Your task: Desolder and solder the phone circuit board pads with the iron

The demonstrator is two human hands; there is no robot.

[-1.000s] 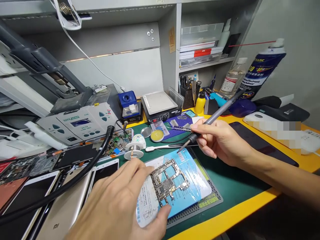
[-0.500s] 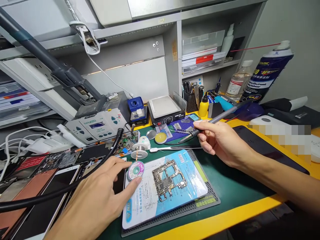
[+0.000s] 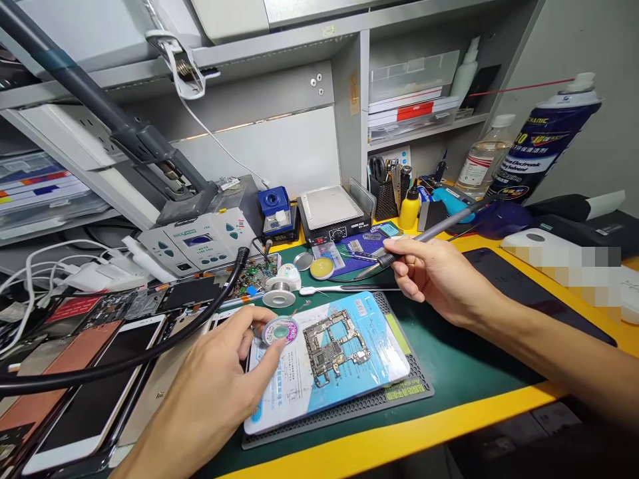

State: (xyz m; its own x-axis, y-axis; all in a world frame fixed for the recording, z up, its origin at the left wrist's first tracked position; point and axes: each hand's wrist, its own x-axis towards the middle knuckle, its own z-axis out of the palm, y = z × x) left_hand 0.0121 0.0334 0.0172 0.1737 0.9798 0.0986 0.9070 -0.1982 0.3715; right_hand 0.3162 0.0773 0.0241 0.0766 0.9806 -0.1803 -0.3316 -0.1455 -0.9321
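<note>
My left hand pinches a small round spool of desoldering braid between thumb and fingers, above the left edge of a white-and-blue pad. A short copper end of braid sticks out to the right. On the pad lies a bare phone logic board. My right hand grips a soldering iron, its tip pointing down-left beyond the pad's far edge. Dark tweezers show near the right fingers; whether they are held I cannot tell.
Behind the pad stand a solder wire reel, an open tin of yellow paste and a white-tipped brush. A black hose crosses the phones at left. A hot plate and a rework station stand further back.
My left hand has turned the braid spool flatter and shifted it slightly right; the braid end now points right instead of up. My right hand keeps its hold on the iron. The view has shifted slightly.
</note>
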